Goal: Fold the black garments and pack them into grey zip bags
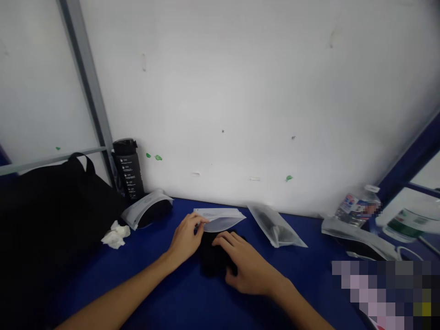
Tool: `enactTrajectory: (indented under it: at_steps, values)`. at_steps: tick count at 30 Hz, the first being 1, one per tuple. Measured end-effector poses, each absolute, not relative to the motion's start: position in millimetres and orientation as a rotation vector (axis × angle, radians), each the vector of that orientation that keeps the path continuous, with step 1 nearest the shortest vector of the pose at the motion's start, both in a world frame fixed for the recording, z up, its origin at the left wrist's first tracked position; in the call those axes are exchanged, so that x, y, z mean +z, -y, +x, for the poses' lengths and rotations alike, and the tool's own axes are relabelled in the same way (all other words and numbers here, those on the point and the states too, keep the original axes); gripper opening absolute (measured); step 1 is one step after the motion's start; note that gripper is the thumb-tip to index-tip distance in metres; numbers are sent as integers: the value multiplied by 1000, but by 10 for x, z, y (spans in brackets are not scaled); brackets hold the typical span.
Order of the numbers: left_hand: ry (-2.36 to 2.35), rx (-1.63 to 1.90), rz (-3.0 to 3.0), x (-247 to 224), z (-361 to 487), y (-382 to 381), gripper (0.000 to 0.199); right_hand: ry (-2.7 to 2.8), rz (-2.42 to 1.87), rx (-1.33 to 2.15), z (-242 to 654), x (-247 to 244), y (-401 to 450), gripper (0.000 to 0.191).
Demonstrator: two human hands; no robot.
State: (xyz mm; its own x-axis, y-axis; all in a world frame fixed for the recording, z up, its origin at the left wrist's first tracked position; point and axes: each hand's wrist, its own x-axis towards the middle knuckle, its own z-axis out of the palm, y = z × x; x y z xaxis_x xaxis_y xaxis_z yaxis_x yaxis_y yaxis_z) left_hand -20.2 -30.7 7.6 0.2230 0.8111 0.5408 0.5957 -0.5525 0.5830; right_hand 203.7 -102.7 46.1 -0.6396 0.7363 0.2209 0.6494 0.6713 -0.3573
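Note:
A frosted plastic zip bag (225, 223) lies in front of me near the wall, its mouth gaping toward me. My left hand (188, 236) pinches the left side of that mouth between thumb and fingers. Just below the opening is a soft black item (215, 259), perhaps folded cloth; its kind cannot be made out. My right hand (245, 261) is closed over its right side, fingers curled on top and thumb at the near edge. The hand hides part of the item, and whether its far end is inside the bag is unclear.
Another frosted bag (277, 227) lies to the right. Filled bags sit at left (147, 208) and far right (360, 238). A black bottle (129, 172), crumpled tissue (116, 234) and large black bag (58, 215) stand left; plastic bottles (359, 206) stand right. A white wall (220, 105) closes the back.

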Motion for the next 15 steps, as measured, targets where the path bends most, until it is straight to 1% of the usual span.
enactTrajectory:
  at_steps: [3, 9, 11, 15]
  values:
    - [-1334, 1224, 2241, 77, -200, 310, 29, 2551, -1137, 320, 2040, 443, 1017, 78]
    - [-1346, 1225, 2223, 93, -195, 319, 28, 2543, -1257, 215, 2044, 321, 1000, 93]
    - [-1352, 1233, 2215, 91, -195, 321, 29, 2558, -1316, 206, 2059, 302, 983, 94]
    - [-1392, 1241, 2200, 85, -196, 325, 32, 2582, -1330, 195, 2099, 325, 950, 90]
